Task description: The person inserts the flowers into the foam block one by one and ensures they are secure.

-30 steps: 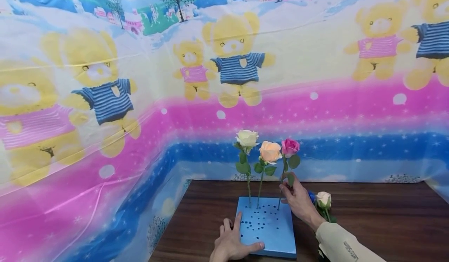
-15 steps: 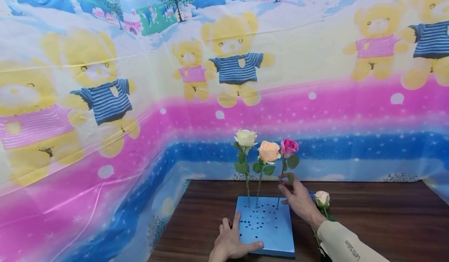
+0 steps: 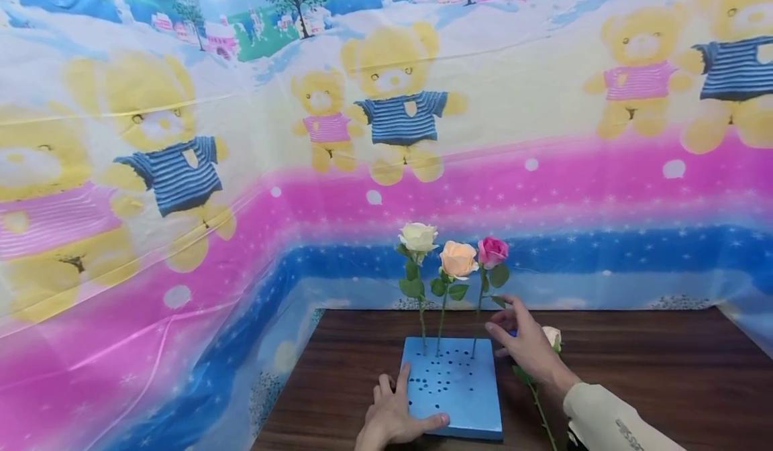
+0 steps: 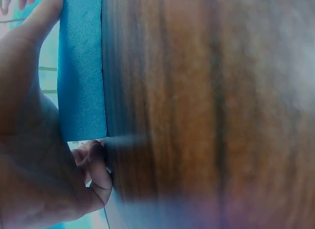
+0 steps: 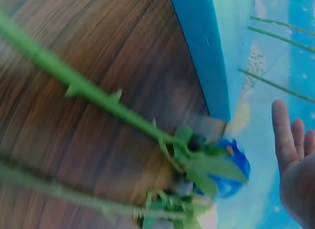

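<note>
The left hand point(image 3: 395, 417) presses flat on the square blue foam block point(image 3: 454, 389); the right hand point(image 3: 525, 345), fingers wide and empty at lower centre, could brush and tilt the pink artificial rose point(image 3: 492, 251).

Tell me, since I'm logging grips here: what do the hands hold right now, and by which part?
The right hand holds nothing; its fingers are spread beside the pink rose. The left hand steadies the blue foam block at its near-left corner.
</note>
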The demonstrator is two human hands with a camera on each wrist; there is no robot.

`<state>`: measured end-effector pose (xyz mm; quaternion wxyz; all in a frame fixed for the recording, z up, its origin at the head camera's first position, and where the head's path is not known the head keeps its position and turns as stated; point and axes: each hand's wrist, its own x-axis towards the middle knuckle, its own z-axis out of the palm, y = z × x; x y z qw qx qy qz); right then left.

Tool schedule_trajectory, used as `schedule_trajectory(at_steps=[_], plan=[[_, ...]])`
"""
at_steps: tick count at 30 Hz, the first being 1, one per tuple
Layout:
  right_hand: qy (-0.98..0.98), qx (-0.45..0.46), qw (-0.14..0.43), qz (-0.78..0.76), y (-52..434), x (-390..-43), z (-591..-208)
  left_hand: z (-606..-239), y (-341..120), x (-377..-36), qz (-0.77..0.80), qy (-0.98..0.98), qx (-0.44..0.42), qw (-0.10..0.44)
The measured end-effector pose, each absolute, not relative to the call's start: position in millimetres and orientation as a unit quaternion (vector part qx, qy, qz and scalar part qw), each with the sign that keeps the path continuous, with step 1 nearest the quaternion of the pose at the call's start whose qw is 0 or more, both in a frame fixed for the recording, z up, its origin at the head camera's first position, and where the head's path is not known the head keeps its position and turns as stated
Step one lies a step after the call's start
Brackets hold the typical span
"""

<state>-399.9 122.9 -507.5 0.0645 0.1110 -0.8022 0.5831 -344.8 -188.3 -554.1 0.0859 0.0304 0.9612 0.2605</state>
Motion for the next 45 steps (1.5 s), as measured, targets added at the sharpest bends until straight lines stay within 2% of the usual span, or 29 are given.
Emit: schedule_trajectory(at_steps=[6,14,22,37,45], plan=[[-0.815,0.115,0.075,0.563,163.6,-382.8,-495.5,-552.8,-187.3,-346.5,0.259,0.962,0.031,0.085],[-0.848,0.049,0.076,0.522,220.5,-360.5,-501.0,-552.6,-186.5,-344.9,0.265,0.960,0.025,0.084],[-0.858,-0.012,0.069,0.510,242.3,-355.4,-511.5,-552.7,-187.3,-346.1,0.271,0.958,0.019,0.090],[-0.884,-0.040,-0.114,0.452,232.5,-341.5,-521.9,-553.6,-185.1,-344.5,0.276,0.957,0.015,0.085],[-0.884,-0.056,-0.156,0.437,221.6,-335.5,-529.0,-555.6,-186.3,-345.6,0.280,0.957,0.017,0.080]])
